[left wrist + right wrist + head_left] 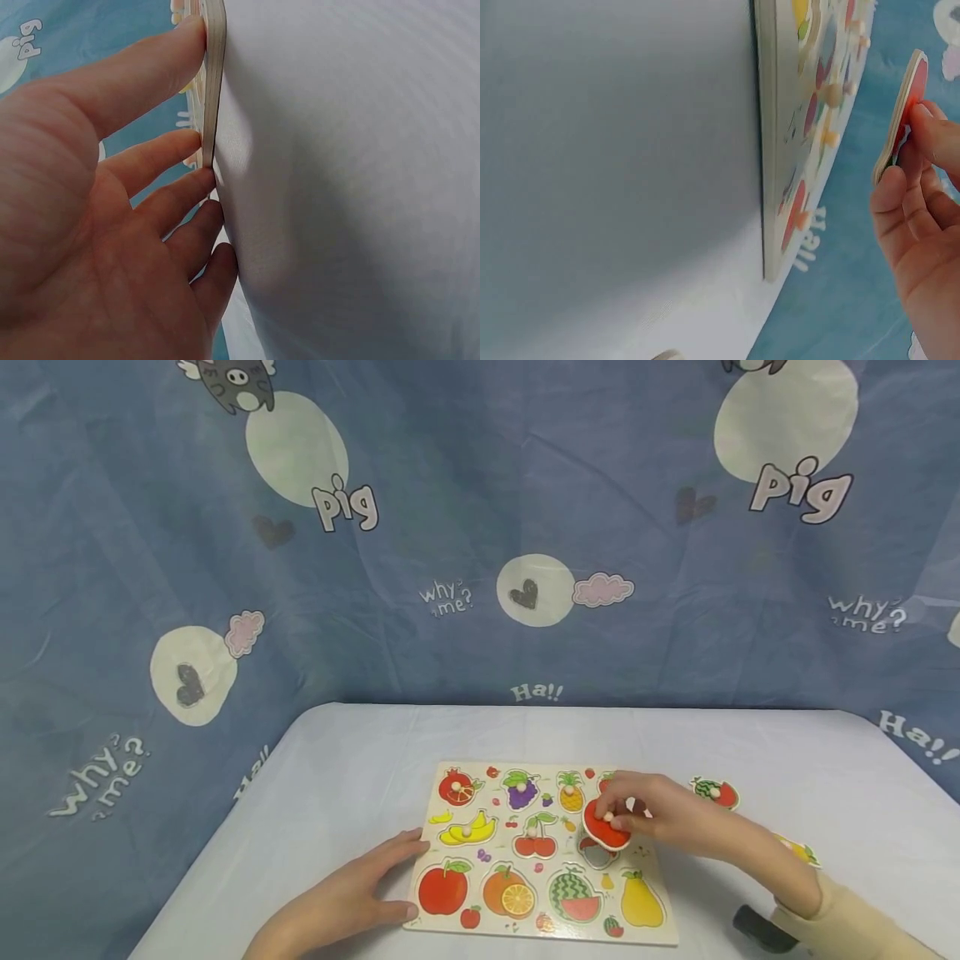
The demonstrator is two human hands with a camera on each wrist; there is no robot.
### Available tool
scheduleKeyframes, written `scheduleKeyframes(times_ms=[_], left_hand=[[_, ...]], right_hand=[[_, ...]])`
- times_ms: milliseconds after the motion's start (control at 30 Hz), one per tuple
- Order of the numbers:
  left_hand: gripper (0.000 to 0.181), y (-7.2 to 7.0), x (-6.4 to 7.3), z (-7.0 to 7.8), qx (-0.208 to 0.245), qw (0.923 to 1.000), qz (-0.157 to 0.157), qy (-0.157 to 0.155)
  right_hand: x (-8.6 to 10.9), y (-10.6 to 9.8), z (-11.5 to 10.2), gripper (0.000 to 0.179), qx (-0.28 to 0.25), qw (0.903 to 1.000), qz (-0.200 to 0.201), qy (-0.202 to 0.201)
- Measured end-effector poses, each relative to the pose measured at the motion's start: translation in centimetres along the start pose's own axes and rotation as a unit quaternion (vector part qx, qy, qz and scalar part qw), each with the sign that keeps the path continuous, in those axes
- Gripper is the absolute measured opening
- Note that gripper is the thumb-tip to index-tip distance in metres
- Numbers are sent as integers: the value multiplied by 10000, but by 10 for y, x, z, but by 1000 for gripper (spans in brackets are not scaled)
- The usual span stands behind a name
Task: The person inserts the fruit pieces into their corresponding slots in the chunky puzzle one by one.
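Note:
A wooden fruit puzzle board [495,893] lies flat on the table. My right hand [637,806] pinches a red fruit puzzle piece [600,831] by its small knob, tilted over the right part of the board. In the right wrist view the red piece [907,105] shows edge-on, raised off the board. Just below it in the head view is a recess [598,853], partly hidden by the piece. My left hand [348,893] touches the board's left edge with its fingers spread; in the left wrist view the thumb [150,71] rests against the board's rim.
Knobbed pieces such as grapes [521,790], bananas [468,831] and cherries [534,843] sit in the board. Right of it lie a watermelon piece [715,792] and a yellow piece [806,852], half hidden by the forearm. A dark object [761,930] is beside the right sleeve.

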State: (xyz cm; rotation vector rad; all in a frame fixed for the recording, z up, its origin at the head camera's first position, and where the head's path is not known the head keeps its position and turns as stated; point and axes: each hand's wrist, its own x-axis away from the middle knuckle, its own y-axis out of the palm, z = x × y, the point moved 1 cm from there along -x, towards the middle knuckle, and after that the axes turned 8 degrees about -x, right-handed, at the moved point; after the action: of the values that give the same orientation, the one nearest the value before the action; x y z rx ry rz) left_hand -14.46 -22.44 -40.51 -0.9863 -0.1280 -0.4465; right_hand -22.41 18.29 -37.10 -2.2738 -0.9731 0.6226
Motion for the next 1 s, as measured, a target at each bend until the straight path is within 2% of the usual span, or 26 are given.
scheduleKeyframes(times_ms=[233,633,867,1000], left_hand=[[77,0,0,0,-40,10000,15,-38],[74,0,0,2,-34,10000,16,-18],[76,0,0,1,-63,10000,44,-37],[76,0,0,1,-35,10000,36,-11]], right_hand=[[-7,5,-6,29,-154,9997,-210,20],[-18,15,-18,25,-32,9987,-372,-347],[-25,23,-20,26,-141,9983,-506,-248],[-29,27,-22,27,-118,9985,-453,-292]])
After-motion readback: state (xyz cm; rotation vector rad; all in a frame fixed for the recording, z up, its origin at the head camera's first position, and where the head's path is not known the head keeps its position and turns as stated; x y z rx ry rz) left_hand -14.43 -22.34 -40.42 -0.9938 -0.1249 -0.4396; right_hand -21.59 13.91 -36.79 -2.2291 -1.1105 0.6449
